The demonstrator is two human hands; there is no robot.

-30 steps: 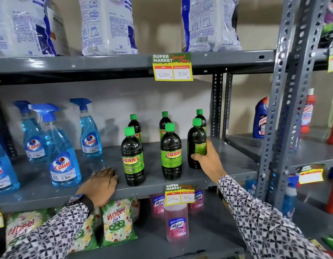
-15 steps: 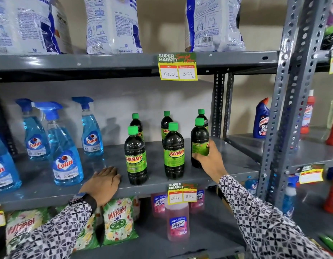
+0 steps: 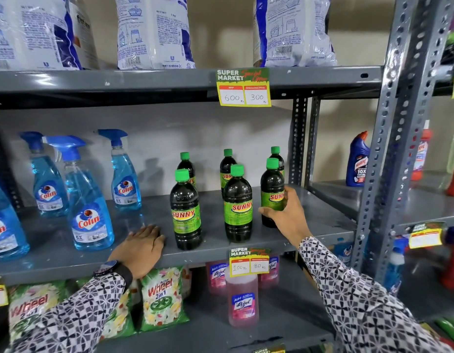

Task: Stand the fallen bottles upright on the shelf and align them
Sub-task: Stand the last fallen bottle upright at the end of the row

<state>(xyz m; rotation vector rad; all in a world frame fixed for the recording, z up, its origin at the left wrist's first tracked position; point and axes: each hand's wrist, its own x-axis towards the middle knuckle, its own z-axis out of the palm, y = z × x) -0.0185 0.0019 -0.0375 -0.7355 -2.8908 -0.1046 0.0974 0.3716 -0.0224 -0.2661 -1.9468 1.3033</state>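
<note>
Several dark Sunny bottles with green caps stand upright on the grey middle shelf (image 3: 322, 220), in a front row and a back row. The front left bottle (image 3: 185, 212) and front middle bottle (image 3: 238, 207) stand free. My right hand (image 3: 287, 216) wraps around the lower part of the front right bottle (image 3: 271, 192), whose label now faces partly forward. My left hand (image 3: 141, 247) lies flat, palm down, on the shelf's front edge, just left of the front left bottle. The back-row bottles (image 3: 186, 165) are partly hidden behind the front ones.
Blue Colin spray bottles (image 3: 89, 215) stand at the shelf's left. White detergent bags (image 3: 154, 31) sit on the shelf above. Pink Lizol bottles (image 3: 242, 299) and Wheel packets (image 3: 161, 296) lie below. A perforated grey upright (image 3: 396, 138) stands right; beyond it a Harpic bottle (image 3: 358, 161).
My right hand has turned the front right bottle, so its Sunny label has come into view. My left hand has stayed flat on the shelf. The camera shifted slightly.
</note>
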